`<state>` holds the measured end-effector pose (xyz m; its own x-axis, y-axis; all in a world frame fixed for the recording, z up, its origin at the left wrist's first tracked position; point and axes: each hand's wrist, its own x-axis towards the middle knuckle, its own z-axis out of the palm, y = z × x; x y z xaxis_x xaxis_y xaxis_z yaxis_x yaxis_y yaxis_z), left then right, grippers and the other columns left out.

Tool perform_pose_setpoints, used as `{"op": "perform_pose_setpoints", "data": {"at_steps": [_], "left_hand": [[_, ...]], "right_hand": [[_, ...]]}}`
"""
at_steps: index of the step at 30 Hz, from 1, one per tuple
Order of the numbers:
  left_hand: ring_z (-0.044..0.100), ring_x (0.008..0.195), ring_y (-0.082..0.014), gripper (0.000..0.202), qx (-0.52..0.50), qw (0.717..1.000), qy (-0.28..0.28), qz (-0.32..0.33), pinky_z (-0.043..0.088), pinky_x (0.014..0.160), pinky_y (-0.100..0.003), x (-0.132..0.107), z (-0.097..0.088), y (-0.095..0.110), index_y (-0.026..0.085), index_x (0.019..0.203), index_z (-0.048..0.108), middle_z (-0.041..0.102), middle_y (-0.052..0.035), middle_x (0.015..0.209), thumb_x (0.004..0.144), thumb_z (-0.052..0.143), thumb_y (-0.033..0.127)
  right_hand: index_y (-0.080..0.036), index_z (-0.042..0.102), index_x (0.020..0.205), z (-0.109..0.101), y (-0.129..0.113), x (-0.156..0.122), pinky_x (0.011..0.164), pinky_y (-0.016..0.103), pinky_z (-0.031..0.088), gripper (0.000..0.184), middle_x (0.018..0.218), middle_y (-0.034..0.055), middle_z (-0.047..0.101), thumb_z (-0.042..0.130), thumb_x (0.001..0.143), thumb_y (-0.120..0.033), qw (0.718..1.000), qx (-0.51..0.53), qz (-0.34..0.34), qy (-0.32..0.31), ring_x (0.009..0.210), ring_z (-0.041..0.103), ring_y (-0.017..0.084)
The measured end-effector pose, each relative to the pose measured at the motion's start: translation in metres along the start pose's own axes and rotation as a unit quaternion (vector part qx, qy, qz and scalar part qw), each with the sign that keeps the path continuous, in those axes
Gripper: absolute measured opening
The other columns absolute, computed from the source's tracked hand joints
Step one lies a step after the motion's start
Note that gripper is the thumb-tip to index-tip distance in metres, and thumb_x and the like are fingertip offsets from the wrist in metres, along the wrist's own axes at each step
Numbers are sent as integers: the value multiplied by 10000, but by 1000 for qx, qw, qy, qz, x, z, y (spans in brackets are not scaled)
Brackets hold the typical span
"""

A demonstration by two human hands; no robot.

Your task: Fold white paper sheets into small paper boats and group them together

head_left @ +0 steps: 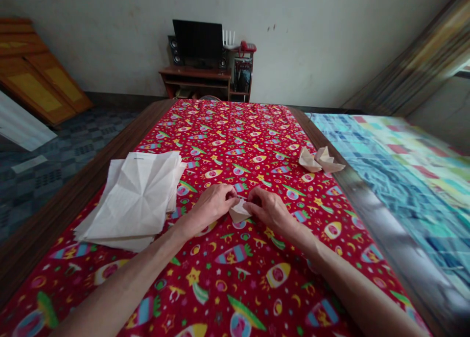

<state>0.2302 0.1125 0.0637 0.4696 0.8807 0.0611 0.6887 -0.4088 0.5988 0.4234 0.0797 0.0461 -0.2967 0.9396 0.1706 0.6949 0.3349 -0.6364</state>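
Note:
A small piece of folded white paper [240, 212] sits in the middle of the red patterned cloth [235, 268]. My left hand [216, 200] pinches its left side, and my right hand [269, 205] grips its right side between thumb and fingers. The fingertips partly hide the paper's upper edge. To the left of my left hand lies a stack of creased white paper sheets [141, 195], the top one marked with folds running out from its centre. Folded paper shapes [320, 160] stand on the cloth at the right, near the edge, apart from my right hand.
The cloth covers a surface with a dark wooden border [125, 141]. Beyond it, a desk [196, 77] bears a monitor [198, 39] and speakers. A bed with a checked cover [396, 180] adjoins on the right. A wooden cabinet [40, 77] stands at the far left.

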Motion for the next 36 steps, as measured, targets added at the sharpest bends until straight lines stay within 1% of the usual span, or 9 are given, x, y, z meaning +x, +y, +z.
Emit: {"op": "perform_pose_setpoints", "data": {"at_steps": [3,6,10,15,19,23,26,32,36], "left_hand": [[637,692,-150,113,-16,1000,9,2,416,623,-225,-3,1,1,185,767,658,693,-9,742,826,585,247],[648,728,-157,90,-26,999,22,10,430,640,-226,-8,1,1,195,831,649,703,-10,783,826,585,257],[644,677,-155,128,-26,999,-10,15,425,577,-221,-15,2,0,220,893,636,693,8,754,818,602,317],[632,630,-133,109,-108,994,-28,-7,426,549,-200,-17,7,-3,218,877,664,681,36,697,782,636,262],[632,664,-119,113,-176,984,-11,5,451,598,-189,-16,6,0,212,877,690,695,39,747,792,650,276],[622,690,-113,56,-152,986,34,53,459,658,-194,-15,2,4,219,826,702,690,36,761,807,657,248],[624,723,-120,43,-145,984,73,67,466,687,-201,-15,2,6,208,808,689,687,24,786,818,650,224],[625,768,-141,99,-105,985,99,99,470,723,-230,-18,3,11,193,825,677,680,-8,814,851,630,277],[611,796,-145,106,-95,979,123,129,469,748,-243,-20,-2,15,190,809,681,664,-20,825,855,624,266]], "right_hand": [[-194,540,863,1,-3,-2,588,212,357,114,746,-22,606,630,797,-219,1000,13,15,10,649,536,111],[-203,534,905,0,-6,-8,625,227,378,114,796,-5,603,601,843,-273,1000,-3,-23,-5,699,540,126],[-207,538,958,-1,-8,-18,692,259,408,170,890,42,606,575,871,-348,998,-34,-56,-5,786,552,156],[-202,574,915,2,-11,-19,652,241,410,134,816,18,623,595,853,-319,1000,11,-26,-14,723,561,140],[-188,605,816,3,-14,-13,569,213,393,99,675,-16,614,577,853,-276,992,117,35,1,596,541,109],[-182,621,805,0,-16,-9,543,205,395,144,660,-19,614,601,837,-321,985,164,45,22,577,534,106],[-186,629,790,-3,-18,-9,556,208,405,149,679,-11,624,597,843,-321,987,157,32,32,602,549,114],[-190,632,739,-9,-21,-9,608,223,413,122,717,2,620,602,843,-247,992,90,-36,76,648,560,120],[-192,632,712,-13,-23,-8,607,233,419,152,720,13,620,606,842,-266,991,96,-42,84,656,562,128]]}}
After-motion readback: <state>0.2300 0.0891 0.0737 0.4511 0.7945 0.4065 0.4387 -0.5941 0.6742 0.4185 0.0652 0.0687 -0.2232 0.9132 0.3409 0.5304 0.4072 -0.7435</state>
